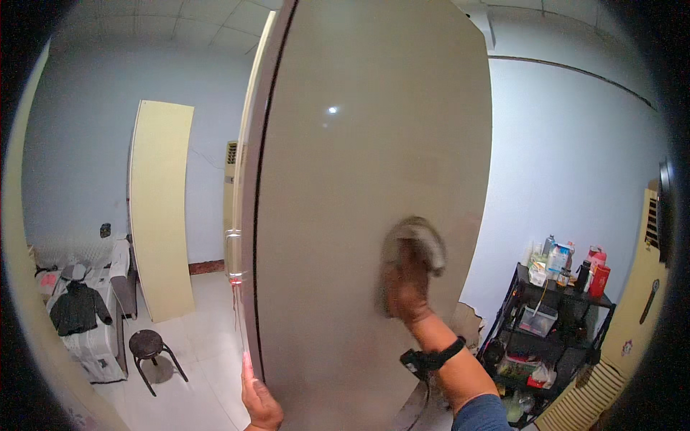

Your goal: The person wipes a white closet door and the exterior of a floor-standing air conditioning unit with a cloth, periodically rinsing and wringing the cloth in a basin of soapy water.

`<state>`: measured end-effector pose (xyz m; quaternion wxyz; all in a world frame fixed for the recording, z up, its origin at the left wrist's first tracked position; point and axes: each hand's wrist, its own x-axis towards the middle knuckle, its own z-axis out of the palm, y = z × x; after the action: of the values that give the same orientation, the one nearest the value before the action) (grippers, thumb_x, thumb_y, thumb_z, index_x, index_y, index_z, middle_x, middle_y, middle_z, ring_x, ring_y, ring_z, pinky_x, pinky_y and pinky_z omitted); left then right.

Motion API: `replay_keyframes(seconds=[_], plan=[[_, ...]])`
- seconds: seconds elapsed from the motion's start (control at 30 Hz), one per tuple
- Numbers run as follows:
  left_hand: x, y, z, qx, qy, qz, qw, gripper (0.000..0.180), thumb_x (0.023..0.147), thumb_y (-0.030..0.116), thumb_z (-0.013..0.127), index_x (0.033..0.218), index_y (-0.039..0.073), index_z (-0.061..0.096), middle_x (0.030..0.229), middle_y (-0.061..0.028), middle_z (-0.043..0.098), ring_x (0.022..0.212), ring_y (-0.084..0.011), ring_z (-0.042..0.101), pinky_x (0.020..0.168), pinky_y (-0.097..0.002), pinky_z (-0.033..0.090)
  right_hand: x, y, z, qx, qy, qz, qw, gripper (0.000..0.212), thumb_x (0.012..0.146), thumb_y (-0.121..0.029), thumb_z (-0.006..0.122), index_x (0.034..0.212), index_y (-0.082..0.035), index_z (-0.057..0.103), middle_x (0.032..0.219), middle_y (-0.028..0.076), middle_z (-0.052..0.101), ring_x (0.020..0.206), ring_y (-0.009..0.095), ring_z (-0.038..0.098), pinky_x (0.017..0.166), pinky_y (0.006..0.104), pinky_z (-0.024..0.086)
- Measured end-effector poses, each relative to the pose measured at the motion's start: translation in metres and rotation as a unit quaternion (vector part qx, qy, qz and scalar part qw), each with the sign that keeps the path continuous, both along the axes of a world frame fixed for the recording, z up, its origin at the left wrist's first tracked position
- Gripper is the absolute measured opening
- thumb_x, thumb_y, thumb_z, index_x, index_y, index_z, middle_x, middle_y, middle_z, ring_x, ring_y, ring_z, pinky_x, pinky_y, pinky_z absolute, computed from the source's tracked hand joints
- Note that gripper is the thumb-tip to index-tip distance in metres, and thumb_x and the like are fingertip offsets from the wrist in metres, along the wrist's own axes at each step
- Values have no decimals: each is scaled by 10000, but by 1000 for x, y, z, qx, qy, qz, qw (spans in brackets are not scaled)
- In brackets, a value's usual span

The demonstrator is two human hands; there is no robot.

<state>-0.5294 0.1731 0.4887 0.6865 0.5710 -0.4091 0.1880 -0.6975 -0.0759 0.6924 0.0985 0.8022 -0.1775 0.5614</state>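
Note:
A tall, glossy grey-brown door panel [345,187] stands upright in front of me and takes up the middle of the view. Low on its left edge, my left hand [261,404] is closed around the dark-rimmed side, fingers up along the edge. My right hand [408,284] presses a grey-white cloth [433,248] against the panel's face, right of its middle. Both the hand and the cloth are smeared by motion, and the panel mirrors them. A black band [435,357] circles my right wrist.
To the right, a black shelf rack [514,302] holds bottles and boxes, beside a cream cabinet [611,359]. On the left are a round dark stool [146,345], a leaning cream board [159,215] and a covered sofa [104,355] with a dark jacket [79,307] on it.

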Motion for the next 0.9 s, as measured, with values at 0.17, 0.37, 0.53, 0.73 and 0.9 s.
replay_keyframes(seconds=[0.17,0.37,0.53,0.73,0.9], plan=[[11,-2,-25,31,12,-11,999,496,1032,244,259,1354,-107,399,1384,-246,456,1284,-357,436,1075,-381,322,45,85,98,-262,57,90,959,425,849,-299,585,1255,-175,571,1259,160,557,1209,378,486,1045,524,356],[19,0,-50,25,87,-18,996,522,1033,307,256,1267,-105,476,1242,-243,548,1151,-329,520,985,-390,396,72,90,244,-454,-27,154,877,268,836,-214,517,1058,-83,590,1077,185,593,1005,377,563,887,523,439],[13,2,-44,38,106,54,992,541,1029,349,272,1229,-100,497,1124,-241,602,1039,-324,568,876,-434,453,34,38,343,-422,-52,25,905,383,894,-301,446,1182,-64,534,1190,191,535,1119,365,514,942,474,404],[-2,-2,-29,-71,178,32,981,520,1026,342,300,1212,-94,514,1124,-270,588,1026,-357,571,867,-439,457,-62,-80,376,-98,-94,-65,989,623,954,-494,339,1373,-44,442,1406,263,394,1304,419,385,1093,435,293],[28,8,-62,63,79,140,985,467,1016,296,331,1124,-99,556,954,-281,621,790,-371,600,704,-429,499,-116,-188,359,-93,-149,-83,981,707,962,-554,295,1457,-50,328,1470,259,336,1345,413,352,1133,422,256]])
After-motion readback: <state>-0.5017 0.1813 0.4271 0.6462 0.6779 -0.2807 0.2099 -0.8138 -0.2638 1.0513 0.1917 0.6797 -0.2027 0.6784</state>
